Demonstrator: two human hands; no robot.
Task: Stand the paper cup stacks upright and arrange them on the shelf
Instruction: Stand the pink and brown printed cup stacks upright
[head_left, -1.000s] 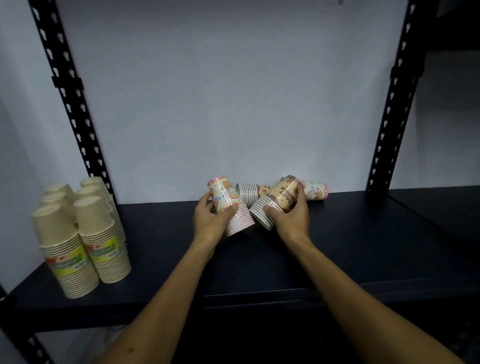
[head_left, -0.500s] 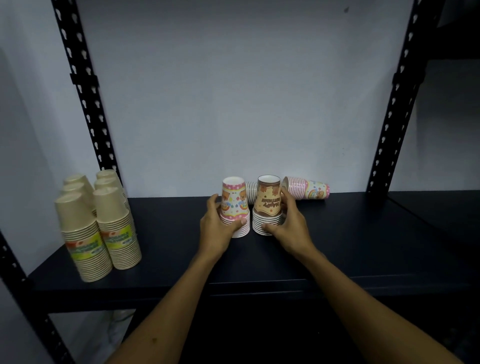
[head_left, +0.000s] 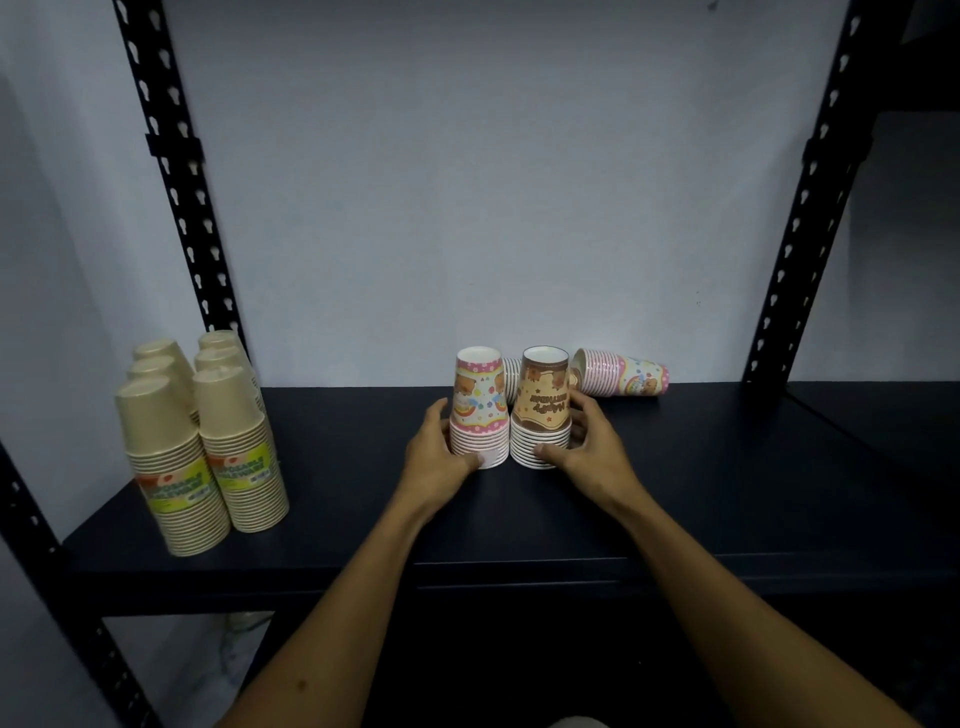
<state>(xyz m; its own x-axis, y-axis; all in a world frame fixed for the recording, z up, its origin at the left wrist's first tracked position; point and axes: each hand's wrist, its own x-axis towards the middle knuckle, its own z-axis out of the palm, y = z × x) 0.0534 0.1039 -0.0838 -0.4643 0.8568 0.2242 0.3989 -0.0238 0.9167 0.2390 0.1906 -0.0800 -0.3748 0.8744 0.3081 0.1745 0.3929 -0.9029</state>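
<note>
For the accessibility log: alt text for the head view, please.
Two hands, left and right, steady a pink cup stack and a brown cup stack standing rims down on a dark shelf; another stack lies behind.

Open dark shelf (head_left: 353, 452) between beige cup stacks (head_left: 202, 441) at left and two upright printed stacks (head_left: 511, 415) mid-shelf; toppled stack (head_left: 623, 373) lying behind, right stretch bare to the black upright (head_left: 795, 218).
</note>
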